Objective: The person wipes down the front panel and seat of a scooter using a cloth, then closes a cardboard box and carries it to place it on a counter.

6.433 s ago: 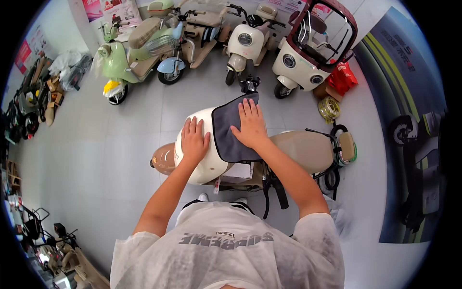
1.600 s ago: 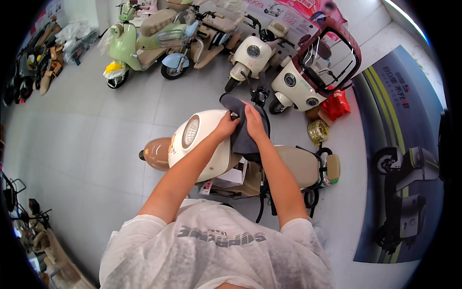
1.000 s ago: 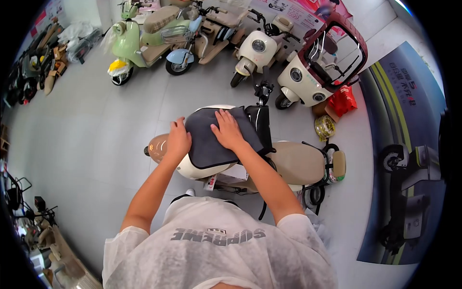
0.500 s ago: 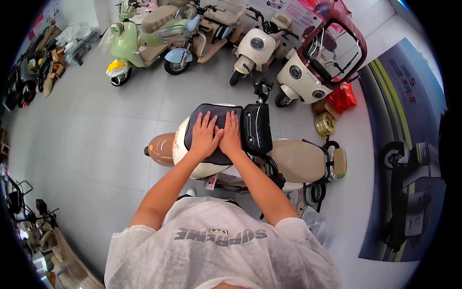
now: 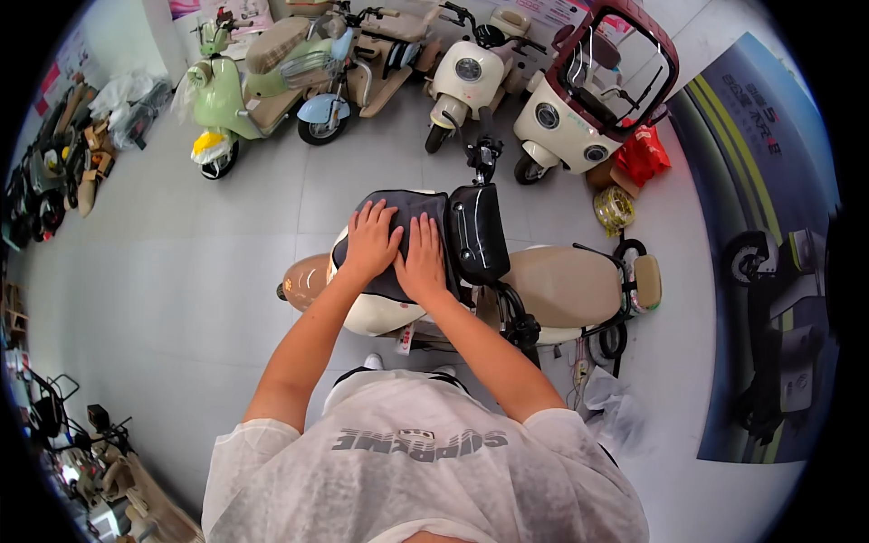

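A cream and brown electric scooter (image 5: 385,315) stands sideways in front of me. Over its front panel lies a dark grey cloth pad (image 5: 394,288) with black edging. My left hand (image 5: 372,242) rests flat on the pad's middle, fingers outstretched. Beside it, my right hand (image 5: 422,262) is also flat on the pad, closer to the handlebar. Neither hand grips anything; both palms hide part of the pad. Just right of the pad, a glossy black bag (image 5: 479,235) sits at the handlebar, and behind that is the scooter's tan seat (image 5: 563,286).
Along the back stand a green scooter (image 5: 222,95), a cream scooter (image 5: 466,77) and a maroon-framed cream scooter (image 5: 557,113). A yellow tape roll (image 5: 615,210) and a red bag (image 5: 643,156) lie at right, near a large scooter poster (image 5: 724,181). Plastic wrap (image 5: 611,407) lies on the floor.
My left hand has slid a little left and my right hand slightly toward me across the pad, so the fingers are less overlapped. The camera view has shifted slightly.
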A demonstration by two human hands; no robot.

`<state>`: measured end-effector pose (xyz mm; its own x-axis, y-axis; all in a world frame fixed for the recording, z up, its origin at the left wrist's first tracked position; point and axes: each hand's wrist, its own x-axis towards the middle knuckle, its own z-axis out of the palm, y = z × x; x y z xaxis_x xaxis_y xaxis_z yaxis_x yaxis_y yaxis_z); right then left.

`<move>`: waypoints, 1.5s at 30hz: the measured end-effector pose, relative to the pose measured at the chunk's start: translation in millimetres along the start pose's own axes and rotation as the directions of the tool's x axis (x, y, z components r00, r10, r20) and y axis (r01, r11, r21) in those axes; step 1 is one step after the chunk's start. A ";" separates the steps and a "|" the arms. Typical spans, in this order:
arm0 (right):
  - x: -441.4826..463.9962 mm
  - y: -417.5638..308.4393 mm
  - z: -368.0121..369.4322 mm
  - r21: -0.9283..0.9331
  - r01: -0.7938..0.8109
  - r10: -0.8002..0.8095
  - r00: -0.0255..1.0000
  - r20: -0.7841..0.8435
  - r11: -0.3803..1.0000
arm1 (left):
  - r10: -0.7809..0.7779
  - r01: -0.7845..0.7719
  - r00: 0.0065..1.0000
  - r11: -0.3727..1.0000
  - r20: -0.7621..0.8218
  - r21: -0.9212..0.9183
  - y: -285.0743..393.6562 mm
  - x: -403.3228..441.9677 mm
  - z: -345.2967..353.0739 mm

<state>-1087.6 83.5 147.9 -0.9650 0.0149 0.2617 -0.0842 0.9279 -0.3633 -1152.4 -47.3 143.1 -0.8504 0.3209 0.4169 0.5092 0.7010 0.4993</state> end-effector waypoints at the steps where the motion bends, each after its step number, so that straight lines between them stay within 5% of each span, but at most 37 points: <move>1: -6.5 -3.2 -1.7 0.032 -0.018 0.018 1.000 -0.010 0.999 | 0.010 -0.010 1.000 1.000 0.006 0.001 2.0 3.3 -0.8; 3: -19.7 -7.2 -3.0 0.041 -0.010 0.011 0.999 -0.042 0.999 | -0.070 0.032 0.986 0.971 0.154 0.238 10.0 12.1 0.8; 7: -38.4 -15.0 -13.1 0.037 -0.004 0.005 1.000 -0.018 0.999 | 0.034 -0.045 0.990 0.996 0.134 0.079 28.7 27.9 17.3; 10: -45.7 -17.6 -32.3 0.091 -0.055 0.056 0.998 -0.014 0.994 | 0.045 -0.083 0.974 0.983 0.224 0.164 37.7 28.7 22.2; 12: -49.7 -13.3 -58.9 0.137 -0.083 0.064 0.989 0.137 0.987 | 0.011 -0.061 0.956 0.985 0.292 0.161 43.5 33.8 19.2; 14: -45.0 -17.1 -100.7 0.065 0.035 -0.021 0.978 -0.208 0.997 | -0.067 -0.018 0.947 0.966 0.313 0.259 54.7 36.2 15.6; 16: -36.7 -3.4 -129.0 -0.046 -0.042 0.023 0.936 -0.350 0.998 | -0.099 0.009 0.946 0.960 0.310 0.279 65.9 33.3 20.8; 18: -29.5 18.7 -143.5 -0.056 -0.208 0.180 0.929 -0.323 0.976 | -0.131 0.026 0.959 0.924 0.252 0.381 75.7 30.9 23.9; 22: -63.7 48.0 -153.7 -0.119 -0.474 0.474 0.880 -0.035 0.872 | -0.049 -0.012 0.981 0.950 0.189 0.311 62.8 26.1 29.2; 26: -116.8 54.1 -157.2 -0.208 -0.458 0.475 0.879 0.040 0.864 | -0.086 0.016 0.972 0.954 0.219 0.301 63.0 29.7 23.4; 35: -160.7 53.2 -151.5 -0.093 -0.454 0.412 0.863 -0.292 0.886 | -0.099 -0.001 0.942 0.955 0.321 0.296 39.9 63.1 31.1; 45: -174.0 60.0 -140.2 -0.011 -0.443 0.421 0.858 -0.294 0.896 | -0.159 0.011 0.835 0.962 0.527 0.272 24.2 102.3 40.4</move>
<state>-890.0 188.8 206.0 -0.7906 0.5128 0.3347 0.3548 0.8291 -0.4321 -1232.4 28.3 167.2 -0.8605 0.4923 -0.1310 0.4445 0.8512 0.2788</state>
